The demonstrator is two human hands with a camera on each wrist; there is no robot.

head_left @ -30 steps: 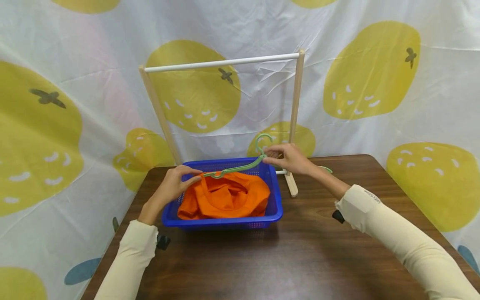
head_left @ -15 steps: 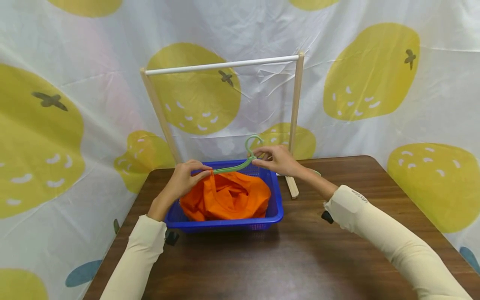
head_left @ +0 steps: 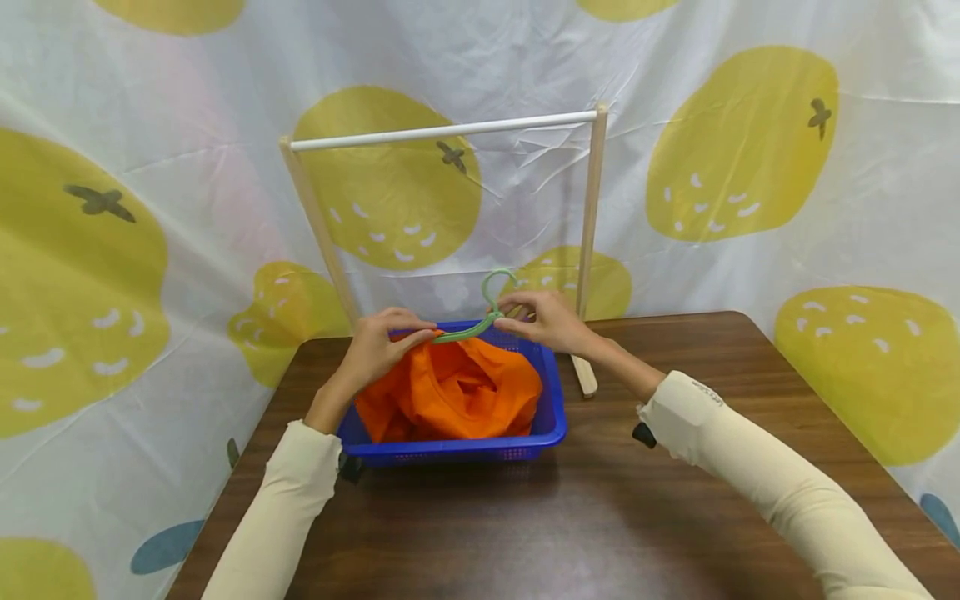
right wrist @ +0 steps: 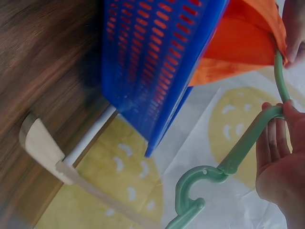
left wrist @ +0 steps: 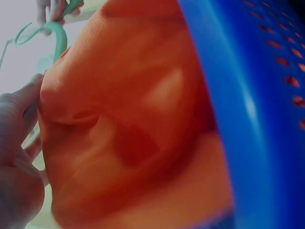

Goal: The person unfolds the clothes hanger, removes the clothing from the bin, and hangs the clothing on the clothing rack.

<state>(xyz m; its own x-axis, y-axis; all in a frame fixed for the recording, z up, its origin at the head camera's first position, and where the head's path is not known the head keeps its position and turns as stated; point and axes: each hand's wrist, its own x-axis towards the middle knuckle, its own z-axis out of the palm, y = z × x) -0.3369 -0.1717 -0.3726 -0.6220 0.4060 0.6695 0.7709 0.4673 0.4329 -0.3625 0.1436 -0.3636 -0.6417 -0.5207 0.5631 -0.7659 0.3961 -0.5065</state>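
On my feed, right hand (head_left: 551,322) pinches green plastic hanger (head_left: 471,331) near its hook; left hand (head_left: 381,346) pinches orange cloth garment (head_left: 480,392) at hanger's arm, bulk inside blue perforated plastic basket (head_left: 457,448).

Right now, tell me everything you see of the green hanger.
The hanger is light green and looks plastic, with a rounded hook and a notched arm. It is held at the blue basket, hook upward. The right hand grips it near the hook; one arm runs into the orange cloth, where the left hand pinches.
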